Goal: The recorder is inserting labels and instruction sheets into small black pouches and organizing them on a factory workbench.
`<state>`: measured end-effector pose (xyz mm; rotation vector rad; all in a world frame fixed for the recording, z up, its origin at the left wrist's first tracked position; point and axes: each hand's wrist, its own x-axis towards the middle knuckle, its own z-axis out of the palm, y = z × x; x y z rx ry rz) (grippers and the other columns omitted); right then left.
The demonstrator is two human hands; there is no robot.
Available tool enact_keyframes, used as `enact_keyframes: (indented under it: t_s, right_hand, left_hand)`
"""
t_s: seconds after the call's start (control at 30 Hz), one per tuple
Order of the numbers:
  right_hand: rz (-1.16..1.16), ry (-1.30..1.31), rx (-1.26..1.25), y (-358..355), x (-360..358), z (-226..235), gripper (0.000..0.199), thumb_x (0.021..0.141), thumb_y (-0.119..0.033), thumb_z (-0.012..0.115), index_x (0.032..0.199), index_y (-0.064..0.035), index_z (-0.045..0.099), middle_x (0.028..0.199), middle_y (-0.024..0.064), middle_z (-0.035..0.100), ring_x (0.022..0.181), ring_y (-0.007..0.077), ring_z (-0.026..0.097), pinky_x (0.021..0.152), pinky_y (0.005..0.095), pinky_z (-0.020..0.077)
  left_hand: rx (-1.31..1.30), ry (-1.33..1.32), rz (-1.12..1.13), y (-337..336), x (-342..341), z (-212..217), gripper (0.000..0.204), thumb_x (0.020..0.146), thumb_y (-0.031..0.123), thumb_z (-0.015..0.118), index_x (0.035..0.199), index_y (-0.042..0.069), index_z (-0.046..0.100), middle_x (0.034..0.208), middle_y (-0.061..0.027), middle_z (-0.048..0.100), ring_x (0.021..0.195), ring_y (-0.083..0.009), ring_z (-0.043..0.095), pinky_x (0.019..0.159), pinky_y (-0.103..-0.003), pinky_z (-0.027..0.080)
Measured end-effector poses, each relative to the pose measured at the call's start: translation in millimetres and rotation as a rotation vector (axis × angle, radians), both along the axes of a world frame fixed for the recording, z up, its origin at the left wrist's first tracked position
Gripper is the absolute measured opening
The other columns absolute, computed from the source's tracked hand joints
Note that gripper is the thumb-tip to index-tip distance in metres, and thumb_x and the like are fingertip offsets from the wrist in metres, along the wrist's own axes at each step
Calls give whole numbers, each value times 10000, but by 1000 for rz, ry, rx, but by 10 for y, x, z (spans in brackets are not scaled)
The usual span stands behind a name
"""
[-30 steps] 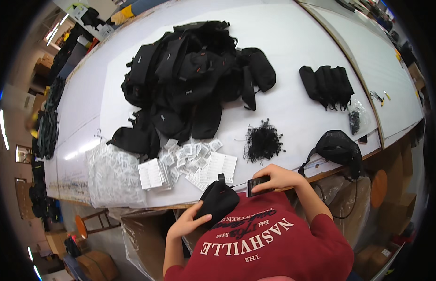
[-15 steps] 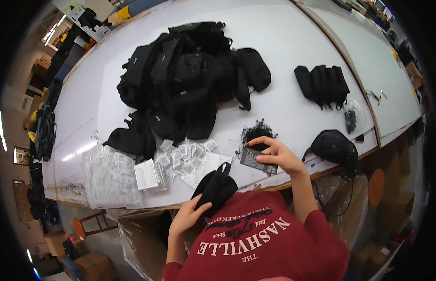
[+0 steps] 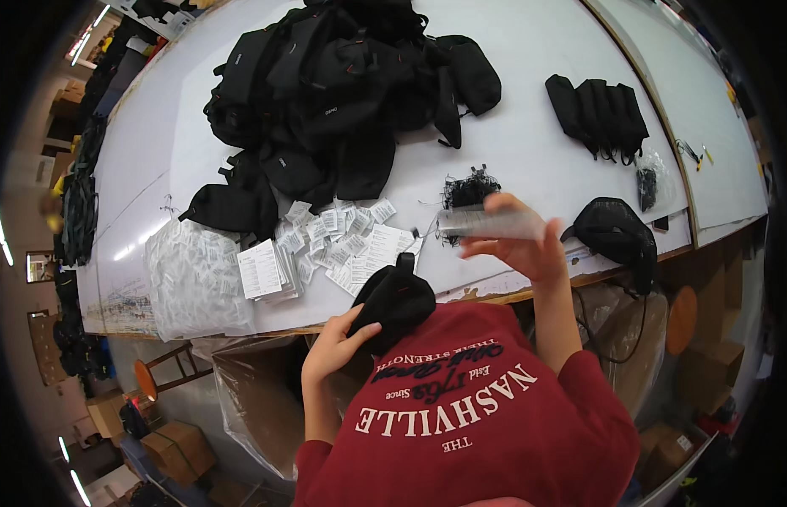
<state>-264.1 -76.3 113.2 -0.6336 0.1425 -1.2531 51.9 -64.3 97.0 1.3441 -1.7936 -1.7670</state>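
My left hand (image 3: 333,345) is closed on a small black fabric bag (image 3: 398,297), held at the table's front edge against my red shirt. A loop stands up from the bag's top. My right hand (image 3: 533,247) is raised over the table to the right, its fingers around a flat hang tag (image 3: 461,222). Motion smears the tag, and its face looks pale grey. A thin cord with a small dark piece runs between the tag and the bag. Just beyond the tag lies a tangled heap of black cords (image 3: 471,188).
A big pile of black bags (image 3: 343,97) covers the table's far middle. Small white labels (image 3: 347,245), a stack of white cards (image 3: 262,270) and a clear plastic bag of labels (image 3: 195,283) lie left. Black pouches (image 3: 601,118) and a black waist bag (image 3: 613,237) lie right.
My right hand has swung round with the tag, which showed a dark face before and now looks pale and blurred. My left hand stays on the bag. The whole view has shifted slightly.
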Motion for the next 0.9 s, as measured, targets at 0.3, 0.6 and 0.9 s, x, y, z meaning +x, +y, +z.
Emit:
enact_keyframes:
  t_s: [0.3, 0.6, 0.9]
  right_hand:
    - [-371, -132, 750, -349, 319, -355, 234, 864, -322, 621, 807, -98, 579, 641, 30, 555, 609, 139, 534, 574, 298, 450]
    - [55, -162, 869, -207, 745, -399, 354, 920, -406, 470, 736, -106, 510, 519, -51, 280, 444, 86, 236, 454, 252, 225]
    - [-739, 669, 541, -504, 356, -402, 178, 896, -270, 615, 844, -107, 663, 586, -111, 477, 459, -17, 333, 416, 168, 225]
  left_hand:
    - [27, 59, -209, -49, -154, 121, 259, 875, 229, 601, 946, -17, 561, 675, -96, 551, 618, -123, 470, 587, -275, 411]
    - [-21, 55, -249, -50, -172, 146, 305, 862, 273, 628, 953, -12, 567, 672, -104, 559, 591, -130, 467, 554, -271, 402]
    - [-169, -54, 70, -145, -197, 237, 228, 795, 139, 687, 937, 2, 573, 741, -112, 608, 669, -155, 563, 628, -283, 431]
